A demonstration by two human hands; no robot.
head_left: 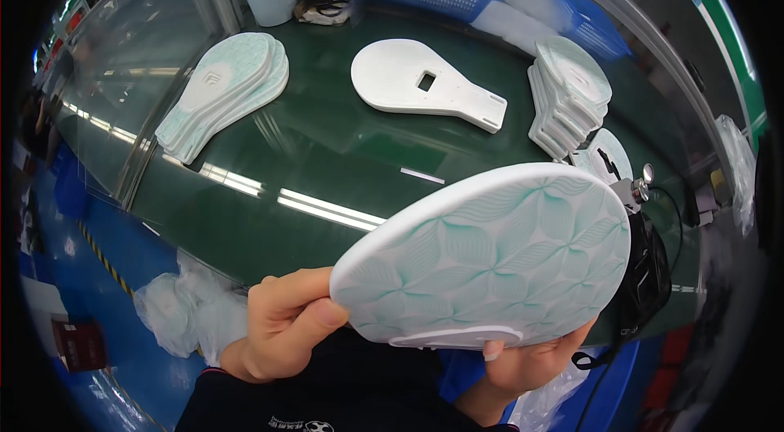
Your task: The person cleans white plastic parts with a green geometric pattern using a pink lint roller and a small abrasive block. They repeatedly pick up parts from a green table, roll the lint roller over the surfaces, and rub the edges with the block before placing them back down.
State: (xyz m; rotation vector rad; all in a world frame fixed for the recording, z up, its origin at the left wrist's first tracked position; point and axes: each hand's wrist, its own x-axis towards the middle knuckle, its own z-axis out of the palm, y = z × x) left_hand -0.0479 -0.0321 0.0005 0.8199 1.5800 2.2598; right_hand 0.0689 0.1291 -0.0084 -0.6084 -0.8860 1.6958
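Panel [498, 260]: just 1 up, over the table's [327, 146] near side
Left hand [282, 322]: pinching its left rim
Right hand [527, 362]: gripping its bottom edge, can't tell finger spread
Stacks [229, 81] [572, 85]: 2, table's left + right
White piece [392, 81]: 1, mid-table

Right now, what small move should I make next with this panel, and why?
Perhaps ease the panel slightly left: your left hand pinches its left rim, your right hand holds its lower edge, and its right side overlaps the metal fitting in this view; I can't tell whether they touch.
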